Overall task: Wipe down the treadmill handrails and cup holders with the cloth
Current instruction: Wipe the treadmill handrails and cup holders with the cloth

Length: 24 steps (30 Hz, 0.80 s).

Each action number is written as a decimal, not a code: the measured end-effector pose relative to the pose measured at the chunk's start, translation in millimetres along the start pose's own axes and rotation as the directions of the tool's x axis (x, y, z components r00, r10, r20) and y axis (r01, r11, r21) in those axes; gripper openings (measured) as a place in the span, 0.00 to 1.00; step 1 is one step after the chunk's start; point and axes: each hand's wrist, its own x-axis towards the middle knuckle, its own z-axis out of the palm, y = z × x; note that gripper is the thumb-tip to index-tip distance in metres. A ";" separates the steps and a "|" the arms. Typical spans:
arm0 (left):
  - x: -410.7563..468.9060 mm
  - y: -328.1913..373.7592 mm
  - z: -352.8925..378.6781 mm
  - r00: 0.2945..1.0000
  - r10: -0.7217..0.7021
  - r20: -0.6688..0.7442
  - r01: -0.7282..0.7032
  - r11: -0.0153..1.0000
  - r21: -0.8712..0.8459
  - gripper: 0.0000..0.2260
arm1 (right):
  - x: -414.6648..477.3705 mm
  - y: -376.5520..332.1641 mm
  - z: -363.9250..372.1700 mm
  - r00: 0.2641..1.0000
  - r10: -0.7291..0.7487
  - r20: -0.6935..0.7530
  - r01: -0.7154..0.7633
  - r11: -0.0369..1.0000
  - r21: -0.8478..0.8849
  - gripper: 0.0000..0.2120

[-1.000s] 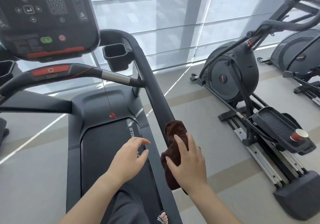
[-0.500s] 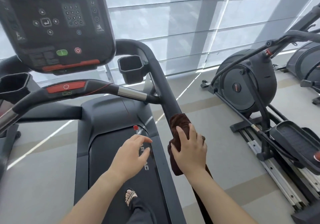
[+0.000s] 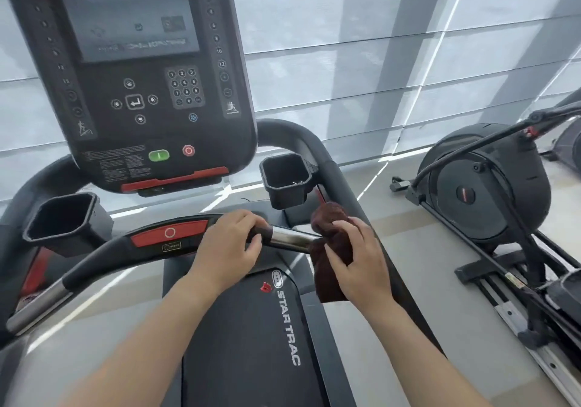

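My right hand (image 3: 355, 259) grips a dark brown cloth (image 3: 331, 234), pressed around the right end of the front crossbar where its chrome section (image 3: 289, 237) meets the right handrail (image 3: 338, 183). My left hand (image 3: 231, 245) is wrapped over the crossbar just left of the chrome part, beside the red stop panel (image 3: 169, 234). The right cup holder (image 3: 284, 180) sits just above the cloth. The left cup holder (image 3: 63, 218) stands at the far left. Part of the cloth hangs below my right hand.
The black console (image 3: 135, 76) with screen and keypad fills the upper left. The treadmill deck (image 3: 251, 343) lies below my arms. An elliptical machine (image 3: 484, 186) stands on the floor to the right. Window blinds run behind everything.
My right hand carried the cloth up the right handrail to the crossbar joint. My left hand, open in the air before, has closed on the crossbar. The view moved closer to the console.
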 end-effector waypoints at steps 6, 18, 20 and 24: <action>34.2 -49.8 -8.8 0.999 -0.034 -0.020 0.037 0.988 0.148 0.08 | 29.6 -29.5 71.8 0.966 -0.061 0.250 0.073 0.997 -0.040 0.19; 85.9 -77.5 -3.9 0.993 -0.121 -0.013 0.121 0.993 0.013 0.09 | 78.6 -20.2 75.3 0.970 -0.160 0.184 0.130 0.978 0.162 0.16; 103.0 -76.4 -5.5 0.990 -0.142 -0.009 0.142 0.990 -0.010 0.10 | 101.6 -20.4 73.4 0.975 -0.170 0.142 0.145 0.975 0.171 0.16; 135.2 -78.4 -2.5 0.986 -0.168 -0.016 0.168 0.986 0.001 0.07 | 168.1 -18.9 75.5 0.979 -0.201 0.036 0.200 0.979 0.035 0.16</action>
